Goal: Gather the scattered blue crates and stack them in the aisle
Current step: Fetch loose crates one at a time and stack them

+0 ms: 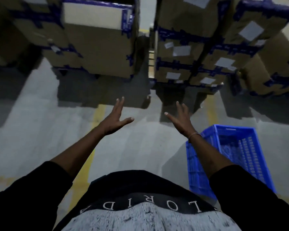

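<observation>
Open floor: your grey concrete floor (40, 130) lies bare ahead, crossed by a worn yellow painted line (97, 117).
Crate: the blue perforated plastic crate (237, 157) stands on the floor just beside your right forearm.
Grip: your left hand (114, 121) and right hand (180, 119) hang in the air, fingers spread, holding nothing.
In the way: stacks of brown cardboard boxes with blue tape (100, 47) wall the far edge, with what seems a narrow gap between them.

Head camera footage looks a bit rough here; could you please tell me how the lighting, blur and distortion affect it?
In the head view, light is dim; cardboard boxes are smeared and blocky, leaning outward from wide-angle distortion and casting dark shadows on the floor; the blue crate, left hand and right hand stay fairly sharp.
</observation>
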The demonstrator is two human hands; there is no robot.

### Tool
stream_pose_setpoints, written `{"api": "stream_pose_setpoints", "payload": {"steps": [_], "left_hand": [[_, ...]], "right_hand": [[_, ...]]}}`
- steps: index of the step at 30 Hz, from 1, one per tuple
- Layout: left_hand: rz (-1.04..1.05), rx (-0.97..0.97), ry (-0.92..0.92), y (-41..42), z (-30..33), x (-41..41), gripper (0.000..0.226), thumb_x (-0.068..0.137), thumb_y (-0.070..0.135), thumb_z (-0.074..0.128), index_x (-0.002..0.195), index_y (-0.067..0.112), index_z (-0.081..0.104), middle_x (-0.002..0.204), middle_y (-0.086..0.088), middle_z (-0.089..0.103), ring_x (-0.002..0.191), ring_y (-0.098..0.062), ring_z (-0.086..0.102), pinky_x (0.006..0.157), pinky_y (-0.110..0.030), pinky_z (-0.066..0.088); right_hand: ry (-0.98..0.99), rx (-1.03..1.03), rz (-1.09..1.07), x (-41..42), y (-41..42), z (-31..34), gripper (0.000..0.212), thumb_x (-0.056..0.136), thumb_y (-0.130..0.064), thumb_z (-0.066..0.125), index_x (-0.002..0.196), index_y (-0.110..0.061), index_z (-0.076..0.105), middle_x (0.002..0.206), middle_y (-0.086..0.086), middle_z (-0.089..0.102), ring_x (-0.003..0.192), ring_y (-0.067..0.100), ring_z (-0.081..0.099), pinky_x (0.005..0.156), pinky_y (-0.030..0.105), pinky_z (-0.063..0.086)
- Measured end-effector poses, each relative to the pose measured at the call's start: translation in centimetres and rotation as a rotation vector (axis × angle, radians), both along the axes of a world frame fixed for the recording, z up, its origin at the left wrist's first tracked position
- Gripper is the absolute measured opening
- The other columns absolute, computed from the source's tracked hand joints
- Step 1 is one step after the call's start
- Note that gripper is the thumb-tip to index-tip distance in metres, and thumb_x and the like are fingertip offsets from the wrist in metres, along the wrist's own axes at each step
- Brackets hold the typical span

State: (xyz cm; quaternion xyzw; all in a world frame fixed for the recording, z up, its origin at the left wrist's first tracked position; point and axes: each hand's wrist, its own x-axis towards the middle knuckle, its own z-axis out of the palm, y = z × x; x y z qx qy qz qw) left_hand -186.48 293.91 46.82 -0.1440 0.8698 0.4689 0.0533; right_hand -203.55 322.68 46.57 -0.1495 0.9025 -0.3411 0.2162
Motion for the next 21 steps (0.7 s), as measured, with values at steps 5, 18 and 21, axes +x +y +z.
{"api": "stream_pose_setpoints", "payload": {"steps": [5, 18, 21], "left_hand": [[0.166, -0.006, -0.011, -8.4, -0.5, 8.9, 0.104, 0.081, 0.079, 0.060, 0.152, 0.058, -0.013, 0.165, 0.020, -0.020, 0.156, -0.011, 0.002, 0.120, -0.052, 0.032], [0.533, 0.008, 0.035, -27.0, -1.5, 28.9, 0.102, 0.084, 0.076, 0.060, 0.156, 0.051, -0.009, 0.166, 0.026, -0.010, 0.156, -0.009, 0.006, 0.116, -0.044, 0.040], [0.617, 0.047, 0.018, -29.7, -1.7, 31.7, 0.099, 0.086, 0.072, 0.061, 0.157, 0.050, -0.006, 0.165, 0.027, -0.002, 0.154, -0.010, 0.015, 0.113, -0.044, 0.043]], "right_hand": [[-0.009, -0.021, 0.144, 4.8, -11.5, 0.4, 0.094, 0.082, -0.075, 0.055, 0.157, -0.034, 0.017, 0.164, -0.008, 0.001, 0.151, 0.024, 0.005, 0.119, 0.049, 0.017], [-0.059, -0.066, 0.511, 17.7, -40.1, -1.4, 0.097, 0.079, -0.080, 0.053, 0.156, -0.038, 0.013, 0.166, -0.006, 0.001, 0.152, 0.030, 0.002, 0.119, 0.057, 0.014], [-0.076, -0.086, 0.584, 19.0, -45.6, -1.5, 0.102, 0.073, -0.086, 0.051, 0.156, -0.038, 0.014, 0.165, -0.008, 0.003, 0.152, 0.025, 0.005, 0.119, 0.056, 0.019]]}}
